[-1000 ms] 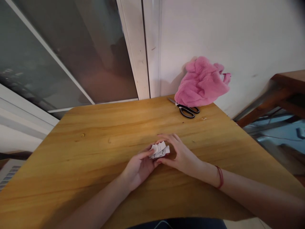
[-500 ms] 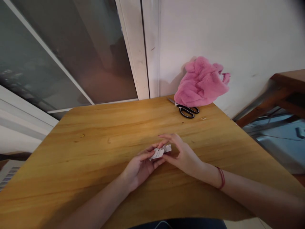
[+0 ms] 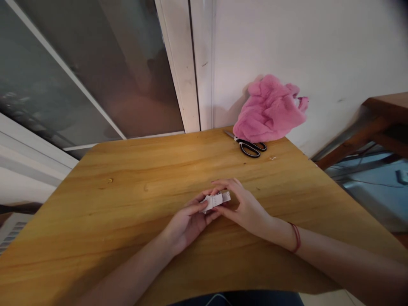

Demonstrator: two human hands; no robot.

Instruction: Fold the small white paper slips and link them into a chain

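Observation:
Above the near middle of the wooden table [image 3: 134,229], both hands hold a small folded piece of white paper [image 3: 216,199] with faint dark markings. My left hand [image 3: 189,219] pinches its left end, the thumb on top and the fingers underneath. From the right, my right hand [image 3: 244,204] closes on the paper with the thumb at the near edge and the fingertips at the far edge. The paper's right end sticks out between that thumb and forefinger. A red cord bracelet [image 3: 296,237] circles the right wrist.
Black-handled scissors [image 3: 250,148] lie at the back of the table, partly under a pink fluffy cloth [image 3: 270,110] against the wall. A small yellowish ring-like bit [image 3: 110,180] rests on the left side. A brown wooden piece of furniture [image 3: 382,119] stands at the right.
The paper has turned slightly between the fingers, and its middle now looks flatter and more squared. Both hands stay in almost the same place.

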